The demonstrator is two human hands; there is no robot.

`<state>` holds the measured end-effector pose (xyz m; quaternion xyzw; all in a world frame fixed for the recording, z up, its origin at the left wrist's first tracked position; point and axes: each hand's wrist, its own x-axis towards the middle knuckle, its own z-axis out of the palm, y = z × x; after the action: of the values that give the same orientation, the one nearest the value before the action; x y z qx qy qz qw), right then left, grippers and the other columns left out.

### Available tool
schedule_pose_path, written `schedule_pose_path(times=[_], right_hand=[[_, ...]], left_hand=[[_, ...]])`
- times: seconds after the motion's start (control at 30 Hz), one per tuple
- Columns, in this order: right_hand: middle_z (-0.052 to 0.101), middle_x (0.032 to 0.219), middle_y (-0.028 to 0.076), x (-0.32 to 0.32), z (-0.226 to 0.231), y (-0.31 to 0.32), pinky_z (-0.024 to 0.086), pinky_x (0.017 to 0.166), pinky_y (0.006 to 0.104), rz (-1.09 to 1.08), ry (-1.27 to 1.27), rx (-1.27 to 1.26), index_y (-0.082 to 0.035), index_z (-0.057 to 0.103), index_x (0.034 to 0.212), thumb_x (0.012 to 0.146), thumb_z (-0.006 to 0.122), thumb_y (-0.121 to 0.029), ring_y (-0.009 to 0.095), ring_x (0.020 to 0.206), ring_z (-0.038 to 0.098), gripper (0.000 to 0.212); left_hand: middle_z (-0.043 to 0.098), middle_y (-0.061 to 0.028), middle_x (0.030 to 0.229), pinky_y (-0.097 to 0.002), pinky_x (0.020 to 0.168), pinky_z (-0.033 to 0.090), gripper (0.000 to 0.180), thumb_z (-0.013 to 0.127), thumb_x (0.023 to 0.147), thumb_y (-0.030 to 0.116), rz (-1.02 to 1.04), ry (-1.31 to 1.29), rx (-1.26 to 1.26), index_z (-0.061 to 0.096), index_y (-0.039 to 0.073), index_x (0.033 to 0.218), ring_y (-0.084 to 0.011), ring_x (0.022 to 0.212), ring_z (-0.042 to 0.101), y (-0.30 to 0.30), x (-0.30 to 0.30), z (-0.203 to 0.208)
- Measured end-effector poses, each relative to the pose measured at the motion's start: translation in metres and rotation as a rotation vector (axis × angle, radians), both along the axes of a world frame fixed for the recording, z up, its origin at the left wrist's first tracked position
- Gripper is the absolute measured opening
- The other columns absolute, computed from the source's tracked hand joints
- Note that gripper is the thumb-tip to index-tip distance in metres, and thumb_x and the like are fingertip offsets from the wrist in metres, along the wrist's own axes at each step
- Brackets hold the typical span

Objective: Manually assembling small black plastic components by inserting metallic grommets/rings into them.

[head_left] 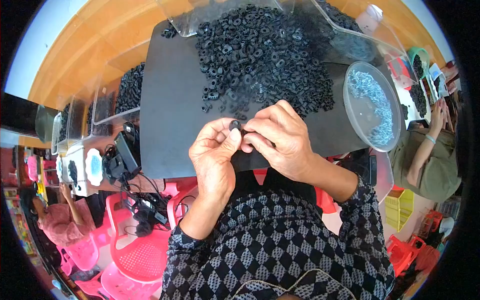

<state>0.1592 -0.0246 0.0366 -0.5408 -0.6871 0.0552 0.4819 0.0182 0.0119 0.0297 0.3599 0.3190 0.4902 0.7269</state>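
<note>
A small black plastic part with a round end (235,125) is pinched between the thumb and index finger of my left hand (214,157). My right hand (282,137) closes in from the right, its thumb and fingertips pressed together at the part's side. What lies between those right fingertips is hidden. Both hands are just above the near half of a dark grey mat (167,115). Beyond them spreads a large heap of similar black parts (260,55). At the right of the mat, a round clear dish (351,112) holds tiny silvery pieces that look like springs.
Clear plastic bins (107,117) with black parts stand at left and far side. Beside the mat lie a black power adapter (127,152) and tangled cables (147,207). Pink chairs (137,252) stand at lower left. People sit at both sides; one arm (425,150) shows at right.
</note>
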Motion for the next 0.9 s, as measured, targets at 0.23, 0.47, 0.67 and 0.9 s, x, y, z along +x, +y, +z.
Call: schedule_pose_path(times=[0.23,0.47,0.67,0.9], right_hand=[[0.058,0.078,0.008,0.003,0.006,0.000,0.045,0.066,0.0344,0.044,0.123,-0.043,-0.003,0.059,0.088,0.068,0.072,-0.006,0.025,0.074,0.054,0.024],[0.061,0.074,0.007,0.010,0.010,-0.001,0.046,0.061,0.0287,0.179,0.575,-0.453,0.002,0.062,0.086,0.084,0.064,-0.013,0.014,0.066,0.057,0.015],[0.062,0.072,0.002,0.004,0.012,0.001,0.044,0.060,0.0216,0.194,0.855,-0.525,0.003,0.062,0.087,0.088,0.059,-0.011,0.005,0.067,0.055,0.014],[0.062,0.077,0.002,0.008,0.007,-0.001,0.046,0.064,0.0204,0.115,0.788,-0.533,0.003,0.062,0.092,0.089,0.060,-0.007,0.006,0.070,0.057,0.010]], left_hand=[[0.064,-0.0096,0.088,-0.0245,0.065,0.051,0.017,0.062,0.084,-0.003,0.056,-0.052,0.061,0.058,-0.005,0.099,-0.0144,0.070,0.059,0.000,0.006,0.000],[0.064,-0.0103,0.092,-0.0240,0.072,0.050,0.018,0.063,0.084,0.001,0.153,0.083,0.252,0.056,-0.003,0.100,-0.0142,0.080,0.060,-0.004,0.013,0.002],[0.064,-0.0098,0.094,-0.0240,0.078,0.048,0.021,0.064,0.084,0.001,0.248,0.234,0.423,0.056,-0.003,0.103,-0.0129,0.084,0.059,-0.006,0.020,-0.006],[0.064,-0.0099,0.095,-0.0244,0.079,0.048,0.020,0.064,0.084,0.001,0.277,0.289,0.511,0.057,-0.003,0.103,-0.0129,0.085,0.059,-0.004,0.027,-0.005]])
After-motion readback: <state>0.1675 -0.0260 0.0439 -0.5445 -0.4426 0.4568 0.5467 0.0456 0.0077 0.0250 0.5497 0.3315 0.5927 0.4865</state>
